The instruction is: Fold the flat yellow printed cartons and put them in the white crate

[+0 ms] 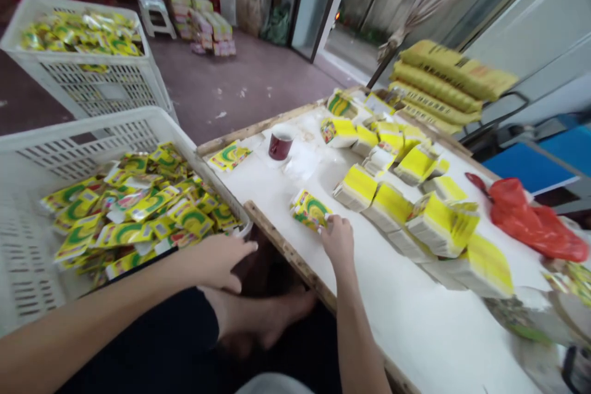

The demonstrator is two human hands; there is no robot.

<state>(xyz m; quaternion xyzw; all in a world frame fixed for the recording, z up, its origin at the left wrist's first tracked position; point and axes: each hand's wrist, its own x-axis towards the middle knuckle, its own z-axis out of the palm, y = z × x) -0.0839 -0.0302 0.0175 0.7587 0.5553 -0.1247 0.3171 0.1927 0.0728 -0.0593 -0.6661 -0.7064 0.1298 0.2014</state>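
Observation:
My right hand is closed on the near end of a yellow and green packet, low over the white tabletop. My left hand hangs above my lap beside the white crate, its fingers stretched out and holding nothing. Many similar yellow packets lie in a loose heap inside that crate. Another packet rests flat on the table's left corner, near a dark red cup. Stacks of yellow-topped cards or packets stand in rows on the table, right of my right hand.
A second white crate with more packets stands behind the first. A red plastic bag lies at the table's right side. Yellow sacks are piled beyond it. A white stool stands on the floor near stacked packs. A wooden edge borders the table.

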